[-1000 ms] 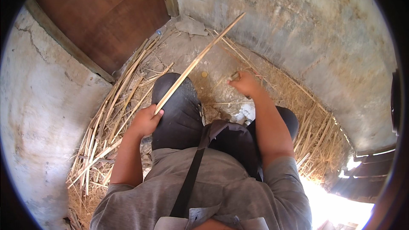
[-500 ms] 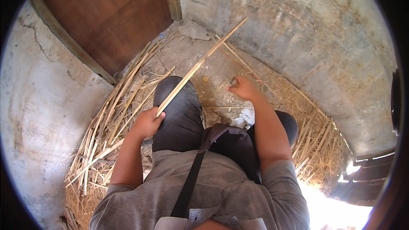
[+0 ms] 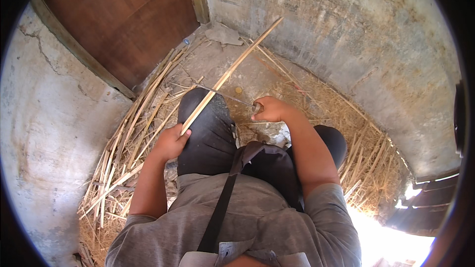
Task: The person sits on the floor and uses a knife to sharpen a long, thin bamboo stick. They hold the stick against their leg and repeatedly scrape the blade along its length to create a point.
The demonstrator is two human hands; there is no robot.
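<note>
My left hand [image 3: 171, 143] is closed round the near end of a long, pale split-bamboo strip [image 3: 234, 69]. The strip slants up and to the right, passing over my left knee [image 3: 198, 138]. My right hand [image 3: 271, 109] grips the handle of a knife, its fingers covering most of it. Thin and grey, the knife's blade [image 3: 235, 99] points left and crosses the strip just beyond that knee. Whether the blade presses on the strip I cannot tell.
Loose bamboo strips [image 3: 129, 123] lie in a heap on my left, along the wall. Shavings and more strips [image 3: 368, 160] cover the floor on my right. A brown door [image 3: 123, 20] stands at the far left, and a stained wall [image 3: 341, 34] runs along the right.
My right hand has moved a little left and nearer to me. The knife blade, hard to make out before, now lies across the bamboo strip. My left hand stays nearly still.
</note>
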